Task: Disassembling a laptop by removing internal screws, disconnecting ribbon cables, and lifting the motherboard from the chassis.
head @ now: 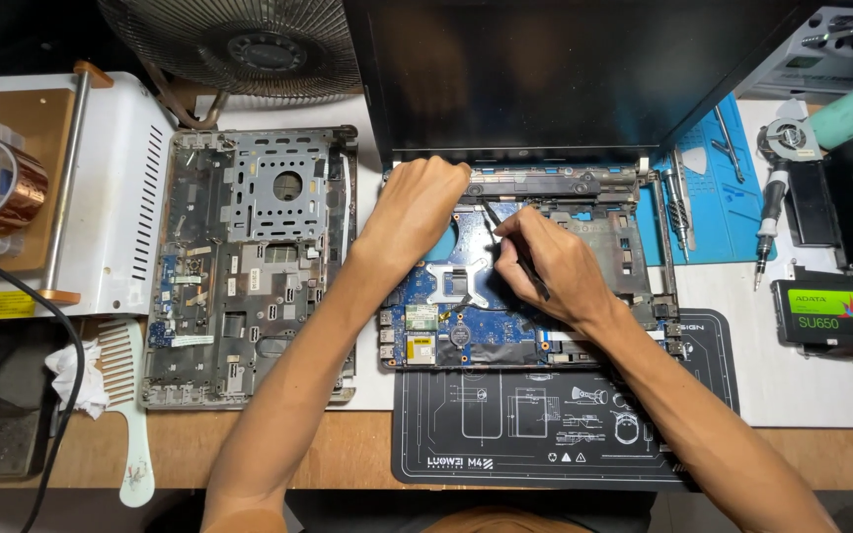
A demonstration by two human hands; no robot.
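Both forearms come up from the bottom edge and meet over an opened laptop base with a blue circuit board (466, 316), which lies on a black work mat with white line drawings (545, 434). The left hand (415, 212) is curled into a loose fist and rests on the far left corner of the board — it seems to hold nothing, though its fingers are hidden from this view. The right hand (545, 262) is just beside it, closed on a thin dark tool (520, 259) — perhaps tweezers — whose tip points at the board between the two hands. Left of the left arm lies a grey removed laptop cover with metal frame (249, 266). Well to the right of the right hand are a black screwdriver with white grip (768, 222) and a black flat storage drive with green label (826, 311).
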